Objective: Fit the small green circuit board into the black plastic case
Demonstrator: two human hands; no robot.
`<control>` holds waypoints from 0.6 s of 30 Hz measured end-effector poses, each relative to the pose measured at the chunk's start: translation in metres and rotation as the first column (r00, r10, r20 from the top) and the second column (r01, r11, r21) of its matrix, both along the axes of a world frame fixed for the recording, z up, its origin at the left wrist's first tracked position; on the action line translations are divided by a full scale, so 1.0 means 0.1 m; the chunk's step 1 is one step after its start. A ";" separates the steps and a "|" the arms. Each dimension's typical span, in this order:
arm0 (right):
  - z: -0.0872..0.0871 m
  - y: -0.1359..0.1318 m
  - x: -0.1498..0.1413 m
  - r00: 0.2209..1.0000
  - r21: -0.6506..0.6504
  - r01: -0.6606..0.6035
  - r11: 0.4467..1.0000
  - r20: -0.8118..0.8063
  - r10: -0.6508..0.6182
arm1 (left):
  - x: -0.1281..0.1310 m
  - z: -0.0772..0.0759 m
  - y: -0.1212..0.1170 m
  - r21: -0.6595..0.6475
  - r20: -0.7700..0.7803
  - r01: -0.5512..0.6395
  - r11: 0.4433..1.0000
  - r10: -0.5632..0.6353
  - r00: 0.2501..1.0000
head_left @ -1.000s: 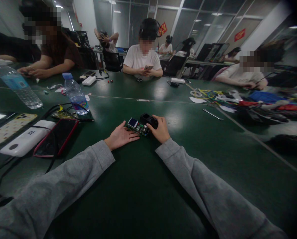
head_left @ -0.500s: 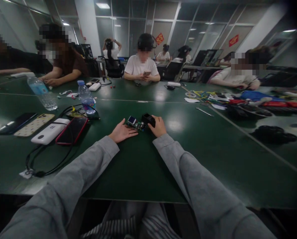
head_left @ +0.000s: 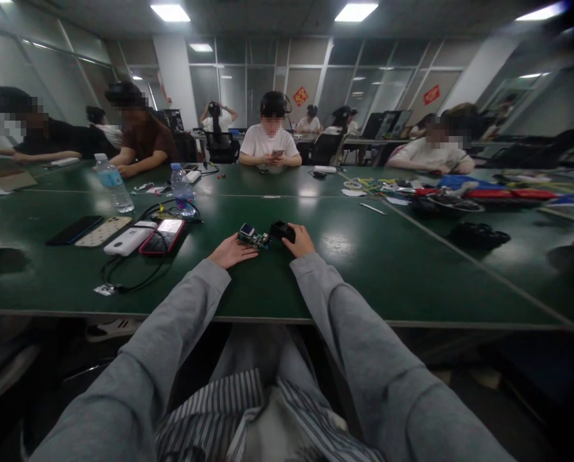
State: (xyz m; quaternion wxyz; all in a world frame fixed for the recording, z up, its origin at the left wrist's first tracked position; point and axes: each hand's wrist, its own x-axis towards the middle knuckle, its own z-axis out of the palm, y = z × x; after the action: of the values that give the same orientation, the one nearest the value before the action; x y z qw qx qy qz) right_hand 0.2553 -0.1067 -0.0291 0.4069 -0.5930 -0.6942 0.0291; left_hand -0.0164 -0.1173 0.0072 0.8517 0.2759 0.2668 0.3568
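A small green circuit board (head_left: 252, 237) with a little blue screen lies on the dark green table (head_left: 363, 269). My left hand (head_left: 231, 251) rests flat beside it, fingers stretched out and touching the board's near edge. My right hand (head_left: 300, 242) is curled around a small black box (head_left: 281, 230) at the board's right end. Both arms wear grey sleeves.
Left of my hands lie a red-cased phone (head_left: 162, 236), a white power bank (head_left: 129, 239), two more phones and black cables (head_left: 133, 279). Two water bottles (head_left: 115, 183) stand behind. Tools and coloured parts (head_left: 412, 192) clutter the right. Several people sit around the table.
The view has pulled back and tilted down: the table's front edge and my lap now show. My hands stay on the board and the black box.
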 end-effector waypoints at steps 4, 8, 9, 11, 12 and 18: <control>0.02 -0.07 -0.05 1.000 -0.007 -0.009 1.000 -0.001 0.009 | -0.04 0.03 -0.12 -0.017 0.009 -0.003 1.000 0.003 1.000; 0.00 -0.05 -0.04 1.000 -0.025 0.000 1.000 0.014 0.000 | -0.06 0.04 -0.10 -0.011 0.011 0.017 1.000 -0.017 1.000; 0.00 -0.04 -0.04 1.000 -0.029 -0.002 1.000 0.018 0.002 | -0.06 0.04 -0.09 -0.009 0.009 0.024 1.000 -0.024 1.000; 0.00 -0.03 -0.04 1.000 -0.036 -0.014 0.999 0.026 0.015 | -0.06 0.04 -0.07 -0.010 0.008 0.037 0.999 -0.037 0.999; 0.00 -0.03 -0.05 0.999 -0.038 -0.020 0.999 0.028 0.022 | -0.06 0.03 -0.07 -0.014 0.009 0.044 0.999 -0.043 0.999; 0.02 -0.06 -0.10 0.998 -0.043 -0.057 0.997 0.027 0.058 | -0.07 0.03 -0.05 -0.037 0.005 0.064 0.997 -0.063 0.998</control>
State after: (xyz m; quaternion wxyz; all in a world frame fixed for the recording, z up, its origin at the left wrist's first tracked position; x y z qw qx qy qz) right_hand 0.2455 -0.1129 -0.0274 0.3834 -0.5815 -0.7160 0.0469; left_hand -0.0238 -0.1222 0.0102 0.8681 0.2678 0.2626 0.3252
